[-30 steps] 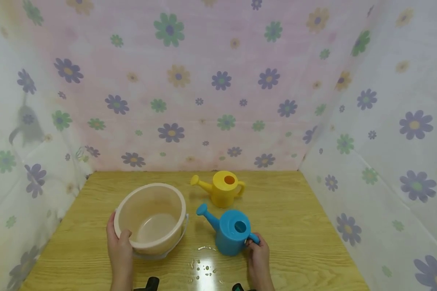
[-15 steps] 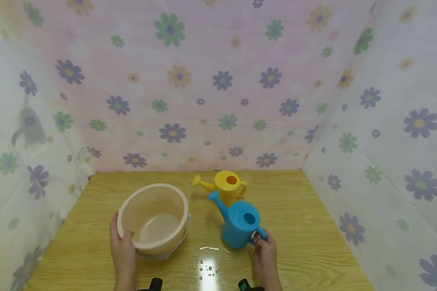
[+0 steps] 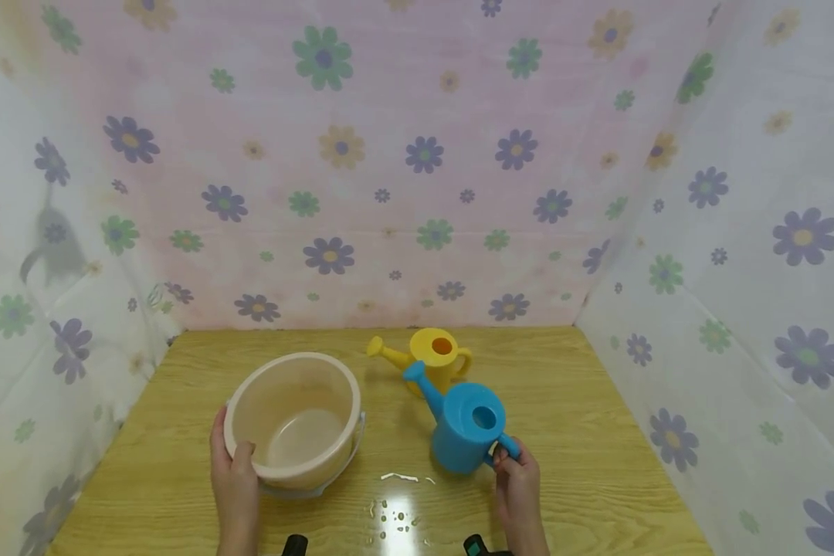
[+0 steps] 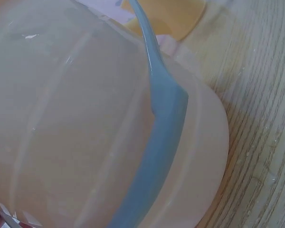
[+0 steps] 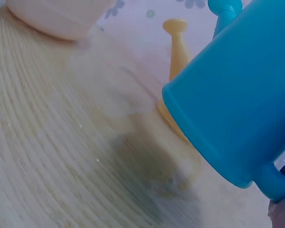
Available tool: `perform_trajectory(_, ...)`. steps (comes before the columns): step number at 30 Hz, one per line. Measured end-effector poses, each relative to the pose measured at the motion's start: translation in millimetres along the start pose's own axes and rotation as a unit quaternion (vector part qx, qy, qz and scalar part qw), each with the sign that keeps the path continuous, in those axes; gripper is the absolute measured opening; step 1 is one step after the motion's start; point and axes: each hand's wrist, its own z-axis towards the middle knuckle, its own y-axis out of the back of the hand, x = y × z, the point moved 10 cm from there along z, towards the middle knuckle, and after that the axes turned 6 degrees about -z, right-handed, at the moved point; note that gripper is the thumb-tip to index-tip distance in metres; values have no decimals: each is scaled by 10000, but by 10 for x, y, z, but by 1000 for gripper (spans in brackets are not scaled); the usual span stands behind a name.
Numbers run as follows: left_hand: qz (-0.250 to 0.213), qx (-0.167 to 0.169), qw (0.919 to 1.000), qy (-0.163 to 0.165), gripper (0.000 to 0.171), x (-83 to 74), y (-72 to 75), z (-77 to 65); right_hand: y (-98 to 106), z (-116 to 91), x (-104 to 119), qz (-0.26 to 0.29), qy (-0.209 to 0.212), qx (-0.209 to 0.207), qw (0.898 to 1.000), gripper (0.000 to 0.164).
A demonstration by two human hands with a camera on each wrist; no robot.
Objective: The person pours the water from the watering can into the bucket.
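On the left of the table stands a cream bucket [image 3: 293, 421]; its grey-blue bail handle [image 4: 161, 133] hangs down the near side. My left hand [image 3: 235, 479] grips the bucket's left rim, thumb over the edge and fingers against the outside. A blue watering can [image 3: 467, 428] is held by its handle in my right hand [image 3: 519, 483], its spout pointing left and away. In the right wrist view a shadow lies below the can's base, which looks raised off the wood. Behind it, a yellow watering can [image 3: 431, 351] stands partly covered by the blue one.
Water drops [image 3: 392, 517] and a small wet streak [image 3: 399, 476] lie on the wooden table [image 3: 584, 463] between the hands. Flower-patterned sheets [image 3: 389, 193] rise at the back and both sides. A can-shaped shadow [image 3: 59, 243] shows on the left sheet.
My right hand has carried the blue watering can to the right and a little up, away from the bucket; it now overlaps the yellow one. My left hand and the bucket stay nearly still.
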Motion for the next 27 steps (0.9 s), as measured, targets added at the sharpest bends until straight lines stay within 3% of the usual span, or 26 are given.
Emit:
perform_trajectory(9,109,95,9999,-20,61,-5,-9,49,-173,-60,102,212,134,415,9988,26)
perform_trajectory(15,205,118,9997,-67,62,-12,-15,83,-369,-127,162,242,271,900,9953,26)
perform_trajectory(27,119,148,9996,-212,62,-24,-31,90,-569,-200,100,-48,-48,1128,9936,23)
